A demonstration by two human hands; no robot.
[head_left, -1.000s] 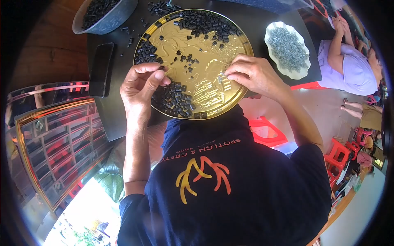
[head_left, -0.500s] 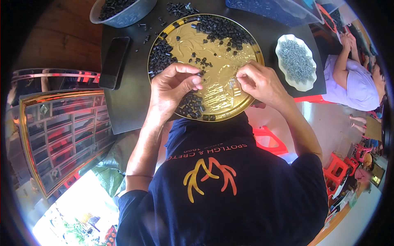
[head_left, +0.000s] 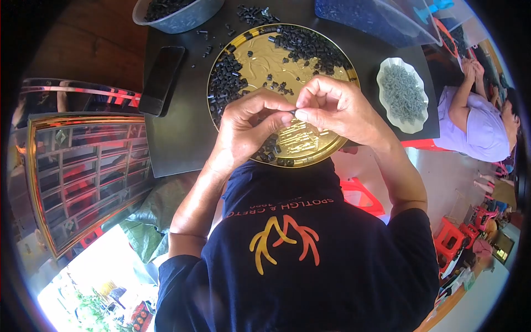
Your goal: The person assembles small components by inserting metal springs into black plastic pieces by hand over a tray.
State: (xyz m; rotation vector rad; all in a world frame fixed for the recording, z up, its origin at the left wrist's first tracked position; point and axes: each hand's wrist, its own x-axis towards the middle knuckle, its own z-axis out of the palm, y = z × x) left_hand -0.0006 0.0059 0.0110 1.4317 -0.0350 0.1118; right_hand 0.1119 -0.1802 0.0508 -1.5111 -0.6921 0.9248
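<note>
My left hand [head_left: 251, 119] is closed in a pinch on a small black plastic piece [head_left: 292, 112] above the round gold tray [head_left: 257, 58]. The fingertips of my right hand [head_left: 340, 108] are pinched together against the other end of that piece. Whatever they hold is too small and covered to make out. Loose black pieces [head_left: 225, 77] lie along the tray's left side, with another heap [head_left: 310, 47] at its far right. A few smaller bits [head_left: 282, 87] lie just beyond my fingers.
To the right, a white scalloped dish [head_left: 418, 123] holds many small silvery parts [head_left: 402, 93]. A black phone [head_left: 163, 80] lies left of the tray. Behind stand a clear tub [head_left: 185, 23] of black pieces and a bluish bin [head_left: 370, 27]. A person in lavender [head_left: 475, 119] sits at right.
My hands have come together over the tray; they were apart before. The right hand moved left to meet the black piece in my left. The view has shifted slightly.
</note>
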